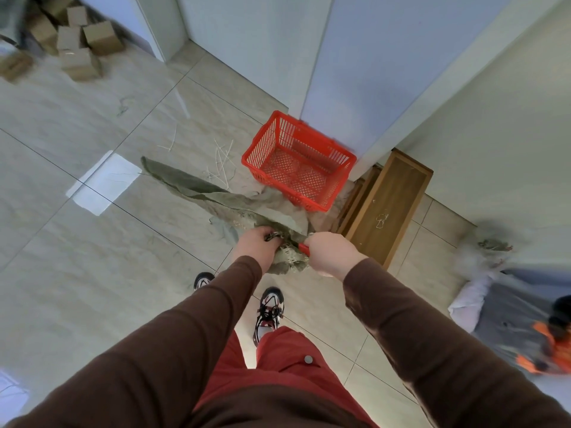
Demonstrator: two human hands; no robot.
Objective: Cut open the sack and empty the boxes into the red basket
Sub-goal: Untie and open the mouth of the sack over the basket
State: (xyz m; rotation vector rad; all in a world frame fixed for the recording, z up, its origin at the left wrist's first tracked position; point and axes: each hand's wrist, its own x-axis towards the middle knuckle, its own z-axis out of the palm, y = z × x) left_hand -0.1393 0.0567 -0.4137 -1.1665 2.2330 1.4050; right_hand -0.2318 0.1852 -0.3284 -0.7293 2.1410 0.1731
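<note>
1. Trailing up-left from the hands, the grey-green woven sack (216,199) looks limp, flat and crumpled, its far corner resting on the tiled floor (77,242).
2. Left hand (258,244) is clenched on the sack's bunched end.
3. Right hand (332,253), just beside it, is clenched around a red-handled cutter (304,248) touching the sack.
4. Beyond them stands the red basket (298,159).

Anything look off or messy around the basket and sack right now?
Yes. The red basket is empty and sits tilted, one end propped on the sack. Cardboard boxes lie scattered on the floor at far left, away from it. Loose pale strands litter the tiles beside the basket.
</note>
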